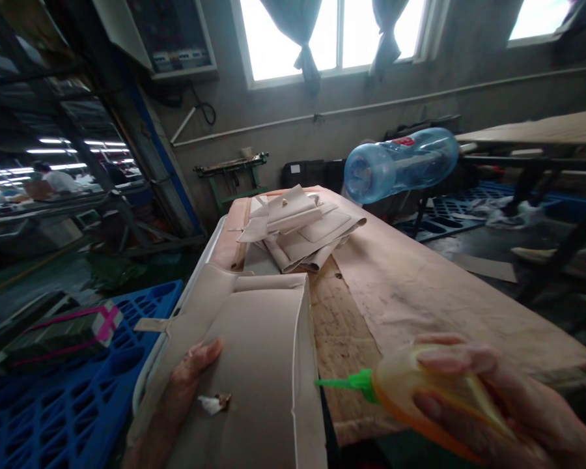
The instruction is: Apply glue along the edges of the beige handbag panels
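Observation:
A beige leather-like bag piece [258, 345] lies along the near left of the table, with a pale seam running down its right side and a small metal fitting [223, 402] with a white scrap on it. My left hand [190, 371] grips its left part, thumb on top; the other fingers are mostly hidden. In my right hand [488, 384] is a squeeze bottle [400, 378] of amber liquid, lying sideways. Its thin green nozzle [344, 382] points left, with the tip close to the bag's right edge.
Further up the covered table [405, 280] lies a pile of beige pieces [303, 228]. A large blue water bottle [400, 164] is beyond its right edge. Blue pallets [73, 391] with a strapped bundle [63, 335] stand at left. Another table [542, 127] is at right.

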Motion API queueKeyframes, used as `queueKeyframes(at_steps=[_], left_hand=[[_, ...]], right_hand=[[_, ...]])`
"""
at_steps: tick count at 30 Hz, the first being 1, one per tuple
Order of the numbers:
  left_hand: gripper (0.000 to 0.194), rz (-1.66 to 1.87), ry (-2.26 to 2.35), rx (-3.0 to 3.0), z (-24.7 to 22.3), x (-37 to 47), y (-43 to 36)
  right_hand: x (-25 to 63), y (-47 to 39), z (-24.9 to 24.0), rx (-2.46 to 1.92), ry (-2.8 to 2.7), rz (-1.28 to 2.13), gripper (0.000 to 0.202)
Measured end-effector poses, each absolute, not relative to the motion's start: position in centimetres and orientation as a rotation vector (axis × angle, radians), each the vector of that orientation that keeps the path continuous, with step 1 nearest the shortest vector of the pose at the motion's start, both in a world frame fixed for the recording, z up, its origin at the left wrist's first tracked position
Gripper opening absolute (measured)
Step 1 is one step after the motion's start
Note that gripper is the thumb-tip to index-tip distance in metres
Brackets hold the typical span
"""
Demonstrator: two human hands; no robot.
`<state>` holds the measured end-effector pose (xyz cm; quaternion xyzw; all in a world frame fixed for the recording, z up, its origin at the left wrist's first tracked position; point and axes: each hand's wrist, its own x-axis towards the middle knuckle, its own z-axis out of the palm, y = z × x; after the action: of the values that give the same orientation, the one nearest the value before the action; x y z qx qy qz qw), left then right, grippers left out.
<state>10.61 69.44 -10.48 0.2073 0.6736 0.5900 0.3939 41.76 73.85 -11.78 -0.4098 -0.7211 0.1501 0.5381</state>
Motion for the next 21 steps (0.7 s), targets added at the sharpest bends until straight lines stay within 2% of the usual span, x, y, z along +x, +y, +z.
queueKeyframes(at_steps=[10, 21], left_hand=[[0.034, 1.479, 1.741, 0.563, -10.6, 10.2, 69.7], [0.032, 1.516, 1.680, 0.600, -10.7, 9.9, 69.5]], right_hand=[[40.7, 75.2, -11.3, -0.919, -1.779, 0.267, 0.012], [42.2, 72.5, -11.6, -0.944, -1.725, 0.544, 0.018]])
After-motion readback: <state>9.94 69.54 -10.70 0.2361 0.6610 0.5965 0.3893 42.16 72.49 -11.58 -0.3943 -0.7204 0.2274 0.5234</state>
